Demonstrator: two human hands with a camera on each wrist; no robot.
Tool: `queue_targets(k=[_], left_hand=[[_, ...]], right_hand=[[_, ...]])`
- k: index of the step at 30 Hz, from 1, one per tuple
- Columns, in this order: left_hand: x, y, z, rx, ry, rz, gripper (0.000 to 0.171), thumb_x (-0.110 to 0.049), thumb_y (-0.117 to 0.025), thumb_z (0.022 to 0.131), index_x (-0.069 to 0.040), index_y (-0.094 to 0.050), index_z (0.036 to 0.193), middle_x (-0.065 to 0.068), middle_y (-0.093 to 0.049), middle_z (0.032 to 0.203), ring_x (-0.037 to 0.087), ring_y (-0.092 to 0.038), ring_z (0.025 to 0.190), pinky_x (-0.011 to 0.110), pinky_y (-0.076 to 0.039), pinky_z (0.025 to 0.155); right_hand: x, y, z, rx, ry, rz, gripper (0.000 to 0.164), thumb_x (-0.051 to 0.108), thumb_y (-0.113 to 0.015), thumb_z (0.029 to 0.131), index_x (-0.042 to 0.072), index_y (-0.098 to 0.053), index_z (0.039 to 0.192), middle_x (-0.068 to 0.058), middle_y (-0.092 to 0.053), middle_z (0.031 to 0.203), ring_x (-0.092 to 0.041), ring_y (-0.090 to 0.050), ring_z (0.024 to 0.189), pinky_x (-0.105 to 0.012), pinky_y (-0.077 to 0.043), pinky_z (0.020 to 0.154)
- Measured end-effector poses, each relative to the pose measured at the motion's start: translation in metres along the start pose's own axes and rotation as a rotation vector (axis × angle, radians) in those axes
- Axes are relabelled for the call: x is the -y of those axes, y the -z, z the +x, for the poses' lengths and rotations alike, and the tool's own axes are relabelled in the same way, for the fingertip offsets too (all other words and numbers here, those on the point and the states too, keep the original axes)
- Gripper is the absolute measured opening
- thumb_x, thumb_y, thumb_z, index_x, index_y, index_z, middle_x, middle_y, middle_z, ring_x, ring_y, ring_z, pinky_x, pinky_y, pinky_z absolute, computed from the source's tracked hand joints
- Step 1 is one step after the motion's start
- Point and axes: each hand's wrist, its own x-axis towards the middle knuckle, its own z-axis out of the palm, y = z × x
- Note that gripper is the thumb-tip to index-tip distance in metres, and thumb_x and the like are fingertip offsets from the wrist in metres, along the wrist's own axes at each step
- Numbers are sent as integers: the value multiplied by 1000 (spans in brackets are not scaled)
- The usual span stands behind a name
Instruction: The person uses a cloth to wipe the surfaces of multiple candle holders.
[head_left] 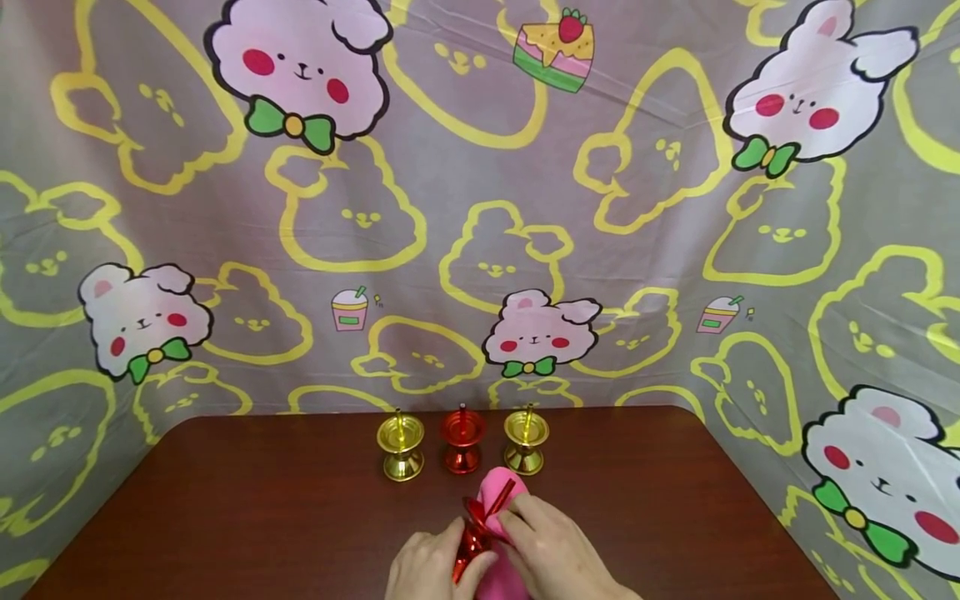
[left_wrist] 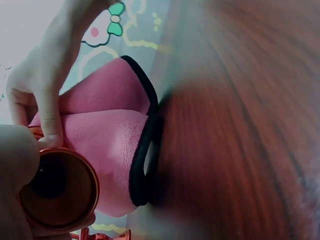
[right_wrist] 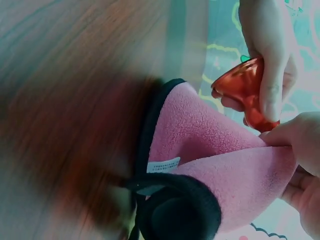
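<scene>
My left hand grips a shiny red metal candle holder by its lower part, tilted above the table. Its hollow, round base faces the left wrist camera. My right hand pinches a pink cloth against the upper part of that holder, near its dish and spike. In the right wrist view the cloth hangs in folds, with dark edging and a small white label. The right fingertips are partly hidden by cloth and holder.
Toward the back of the brown table stand a gold candle holder, a red one and another gold one in a row, upright. A grey curtain with cartoon prints encloses the table's back and sides.
</scene>
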Motion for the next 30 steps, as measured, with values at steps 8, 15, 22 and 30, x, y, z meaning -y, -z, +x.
queue_targets(k=[8, 15, 22, 30], left_hand=[[4, -3, 1, -69, -110, 112, 40, -47, -79, 80, -13, -63, 91, -6, -56, 57, 8, -50, 50, 29, -46, 65], [8, 7, 1, -71, -68, 96, 41, -53, -77, 82, -14, -66, 88, -10, -59, 60, 2, -50, 51, 33, -48, 67], [13, 26, 8, 260, 171, -382, 38, -50, -64, 95, -13, -69, 103, -14, -66, 77, 1, -56, 69, 32, -49, 69], [28, 30, 8, 769, 417, -1571, 45, -34, -42, 109, 5, -60, 124, 3, -69, 101, 10, -66, 91, 25, -54, 81]], right_hand=[[3, -6, 1, -18, -45, 6, 36, 10, -91, 67, 10, -68, 94, 4, -55, 91, -9, -53, 79, -23, -48, 73], [6, -12, 5, -23, -38, 31, 34, 10, -89, 74, 8, -66, 99, 2, -57, 95, -11, -55, 85, -23, -48, 78], [-1, -8, 7, -41, -34, 105, 15, 22, -64, 99, 9, -66, 107, 2, -58, 102, -10, -56, 92, -22, -48, 83], [-7, -3, 9, -94, 3, 206, 18, 26, -58, 103, 12, -64, 111, 1, -57, 112, -11, -55, 100, -22, -46, 88]])
